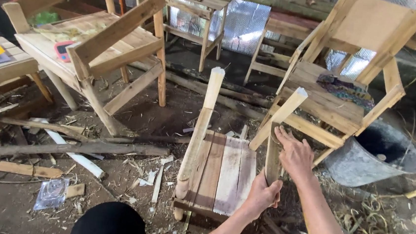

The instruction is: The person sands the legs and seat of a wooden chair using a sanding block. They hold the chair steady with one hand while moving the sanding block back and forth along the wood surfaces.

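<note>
Offcuts and poles litter the dirt floor (133, 121) at far left, under a finished wooden chair (100, 39) with a small pink device (64, 50) on its seat. In the middle lies a slatted chair frame (220, 175), tipped over, one round leg (199, 131) pointing away. The left hand (263, 193) is clamped around the frame's dark side post (273, 157) near its lower end; the right hand (294, 153) lies fingers-down on the same post higher up, pressing it. Behind stands another chair (338, 92), and beside it a grey metal bucket (370, 157).
</note>
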